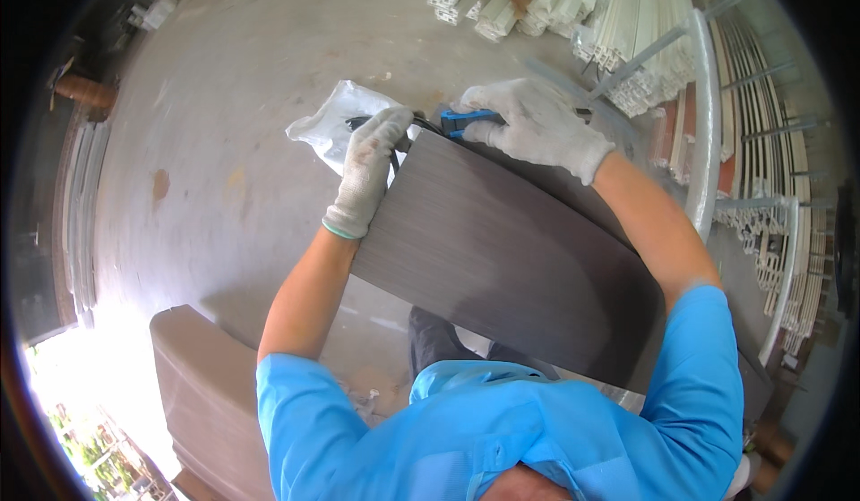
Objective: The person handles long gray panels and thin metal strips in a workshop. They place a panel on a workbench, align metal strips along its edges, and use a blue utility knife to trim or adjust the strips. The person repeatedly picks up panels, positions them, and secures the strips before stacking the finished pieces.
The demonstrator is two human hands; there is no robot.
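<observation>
Wearing blue shirt (537, 429) up close, pinching black strip (428, 126) in left hand (369, 165) and gripping blue tool (466, 123) in right hand (537, 125), both near far-left corner of dark panel (502, 250). Likely handling stiff, heavyish, slightly slippery; better gripping panel by opposite edges.

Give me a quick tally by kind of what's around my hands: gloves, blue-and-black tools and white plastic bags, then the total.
Pale gloves: 2
Blue-and-black tool: 1
White plastic bag: 1
Total: 4
</observation>
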